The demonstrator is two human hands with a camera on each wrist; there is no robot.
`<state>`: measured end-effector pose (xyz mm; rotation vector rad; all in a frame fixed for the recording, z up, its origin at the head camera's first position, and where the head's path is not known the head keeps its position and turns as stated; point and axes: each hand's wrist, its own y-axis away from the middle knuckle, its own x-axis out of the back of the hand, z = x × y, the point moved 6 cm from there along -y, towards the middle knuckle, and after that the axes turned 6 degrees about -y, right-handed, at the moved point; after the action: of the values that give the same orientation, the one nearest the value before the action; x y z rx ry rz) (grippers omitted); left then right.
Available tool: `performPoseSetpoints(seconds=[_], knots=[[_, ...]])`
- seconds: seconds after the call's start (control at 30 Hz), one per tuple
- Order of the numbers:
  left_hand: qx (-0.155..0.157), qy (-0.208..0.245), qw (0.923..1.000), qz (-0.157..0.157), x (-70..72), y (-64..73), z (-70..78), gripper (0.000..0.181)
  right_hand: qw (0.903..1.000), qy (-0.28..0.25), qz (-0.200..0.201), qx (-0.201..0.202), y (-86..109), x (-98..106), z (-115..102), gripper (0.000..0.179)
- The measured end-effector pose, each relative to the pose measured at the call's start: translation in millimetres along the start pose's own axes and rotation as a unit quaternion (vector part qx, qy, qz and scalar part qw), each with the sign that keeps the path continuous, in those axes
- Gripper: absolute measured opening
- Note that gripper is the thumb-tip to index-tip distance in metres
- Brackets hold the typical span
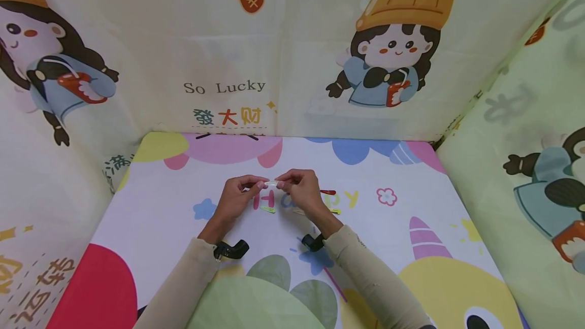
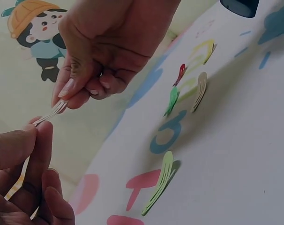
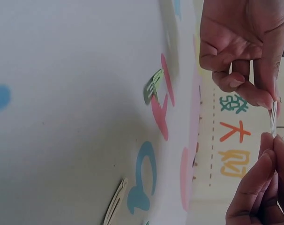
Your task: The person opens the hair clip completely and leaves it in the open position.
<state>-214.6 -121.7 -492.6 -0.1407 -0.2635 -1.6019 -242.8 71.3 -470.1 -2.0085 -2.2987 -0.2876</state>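
A slim white snap hair clip point(image 1: 271, 183) is held up between both hands above the table. My left hand point(image 1: 237, 197) pinches one end of it with thumb and fingers. At the other end, my right hand point(image 1: 301, 189) pinches it the same way. The left wrist view shows the white clip point(image 2: 52, 112) spanning the gap between the fingertips. Below the hands lie a light green hair clip point(image 2: 161, 183), a beige one point(image 2: 200, 91), a green one point(image 2: 172, 101), a red one point(image 2: 180, 74) and a yellow one point(image 2: 209, 50). In the head view, my right hand and arm partly cover this group.
The tabletop point(image 1: 160, 207) has a printed cover with letters, stars and cartoon shapes. Cloth walls with cartoon figures stand at the back point(image 1: 301, 24), left and right. A black wrist device point(image 1: 232, 250) sits on the left wrist, another point(image 1: 313, 242) on the right.
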Motion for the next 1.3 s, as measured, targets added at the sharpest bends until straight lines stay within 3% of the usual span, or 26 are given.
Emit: performPoseSetpoints(seconds=[0.53,0.8,0.93,1.13,1.3], knots=[[-0.014,0.016,0.9997,-0.007,-3.4,-1.1,-2.2,0.025,0.9993,-0.028,-0.006,-0.022,-1.3,1,5,0.009],[0.004,0.014,0.9999,-0.001,-2.9,-0.9,-4.5,0.023,0.9986,-0.042,-0.014,-0.028,-1.9,1,6,0.01],[-0.01,0.008,0.9999,0.005,-1.6,-0.3,-1.7,0.023,0.9983,-0.043,-0.014,-0.037,-2.3,0,8,0.01],[-0.048,-0.042,0.9976,0.028,-0.2,-1.0,2.8,0.019,0.9975,-0.048,-0.013,-0.051,-1.8,0,12,0.012],[-0.077,-0.114,0.9887,0.059,0.1,-2.0,6.2,0.016,0.9971,-0.051,-0.014,-0.055,-1.8,1,14,0.013]])
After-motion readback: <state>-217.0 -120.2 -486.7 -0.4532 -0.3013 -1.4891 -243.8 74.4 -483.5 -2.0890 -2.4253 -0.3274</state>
